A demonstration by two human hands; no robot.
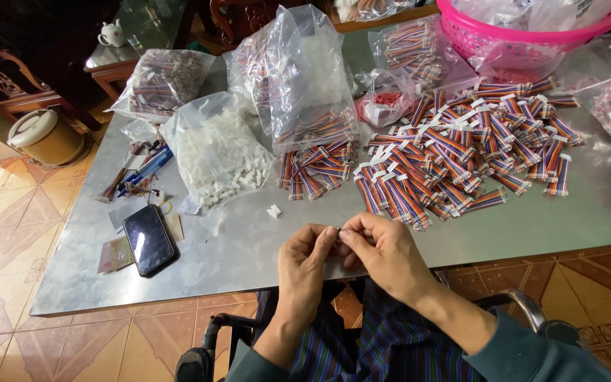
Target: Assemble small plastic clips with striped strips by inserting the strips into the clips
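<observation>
Both hands meet at the near edge of the metal table (249, 262), fingertips pressed together over something too small and too hidden to make out. The left hand (304, 265) is curled nearly closed, thumb and forefinger pinched against those of the right hand (383, 251), which is likewise bent in a tight pinch; what either has hold of cannot be told. Just beyond the hands, a little to the left, a lone small white connector (274, 211) lies on the table. Farther off on the right spreads a heap of rainbow ribbon cables (461, 152) with white ends. Left of it stands a clear bag of white connectors (213, 152), and behind that a taller clear bag of cables (305, 78). A black phone (148, 240) lies flat at the near left, with pens (143, 170) beyond it. A pink basket (525, 28) sits at the far right
</observation>
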